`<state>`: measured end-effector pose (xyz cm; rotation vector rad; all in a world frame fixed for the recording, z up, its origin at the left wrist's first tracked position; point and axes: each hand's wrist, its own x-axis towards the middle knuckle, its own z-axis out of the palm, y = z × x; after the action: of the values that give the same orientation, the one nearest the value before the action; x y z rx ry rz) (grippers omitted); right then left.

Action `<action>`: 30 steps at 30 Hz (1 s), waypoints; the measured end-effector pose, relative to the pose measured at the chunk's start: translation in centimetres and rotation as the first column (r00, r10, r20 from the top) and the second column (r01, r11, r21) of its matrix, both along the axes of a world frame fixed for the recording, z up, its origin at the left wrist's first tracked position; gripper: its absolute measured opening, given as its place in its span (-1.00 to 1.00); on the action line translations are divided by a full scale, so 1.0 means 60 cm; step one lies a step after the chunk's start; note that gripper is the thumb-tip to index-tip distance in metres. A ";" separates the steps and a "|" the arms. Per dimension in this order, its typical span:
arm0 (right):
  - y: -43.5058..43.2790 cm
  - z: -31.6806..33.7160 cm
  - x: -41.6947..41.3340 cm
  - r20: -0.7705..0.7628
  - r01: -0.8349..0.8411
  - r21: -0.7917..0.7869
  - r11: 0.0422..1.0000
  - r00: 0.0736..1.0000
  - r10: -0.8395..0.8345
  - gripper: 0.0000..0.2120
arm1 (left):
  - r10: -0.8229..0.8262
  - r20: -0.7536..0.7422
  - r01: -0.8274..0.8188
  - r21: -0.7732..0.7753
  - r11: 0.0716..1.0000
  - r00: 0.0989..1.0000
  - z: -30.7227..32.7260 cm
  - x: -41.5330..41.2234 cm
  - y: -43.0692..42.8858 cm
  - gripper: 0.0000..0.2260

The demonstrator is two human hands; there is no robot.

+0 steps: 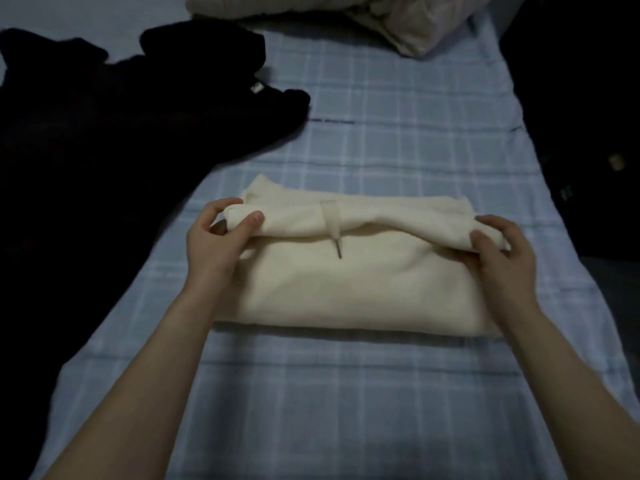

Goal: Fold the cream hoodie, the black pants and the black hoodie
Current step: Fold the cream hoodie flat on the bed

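Note:
The cream hoodie [349,289] lies in the middle of the bed as a thick folded rectangle. Its far flap is lifted and rolled toward me, with a drawstring hanging over the fold. My left hand [221,233] pinches the left end of that flap. At the flap's right end, my right hand [498,251] grips the cloth the same way. A black garment [104,140] is spread loosely over the left side of the bed, a small white label showing near its top. I cannot tell whether it is the hoodie or the pants.
The bed is covered by a blue checked sheet [398,126]. A beige bundle of bedding [363,19] sits at the far end. Dark, unclear items [581,133] fill the right edge beyond the mattress.

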<state>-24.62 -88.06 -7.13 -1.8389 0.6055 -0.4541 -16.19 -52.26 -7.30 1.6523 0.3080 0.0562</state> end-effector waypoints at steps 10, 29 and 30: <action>0.007 -0.078 0.091 -0.111 0.039 0.038 0.999 0.993 -0.034 -0.72 | -0.021 -0.098 0.024 0.030 0.999 0.995 -0.097 0.084 -0.057 -0.58; 0.095 -0.119 0.158 -0.678 -0.655 -0.472 0.590 0.697 0.232 -0.49 | -0.632 -0.303 0.491 0.860 0.141 0.713 -0.131 0.099 -0.186 -0.51; 0.094 -0.107 0.160 -0.698 -0.680 -0.434 0.590 0.668 0.257 -0.49 | -0.642 -0.328 0.516 0.847 0.126 0.694 -0.122 0.098 -0.186 -0.52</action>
<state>-15.02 -82.42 -13.54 -2.7845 0.2633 0.3716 -10.29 -63.44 -14.59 2.7888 -0.6811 -0.3603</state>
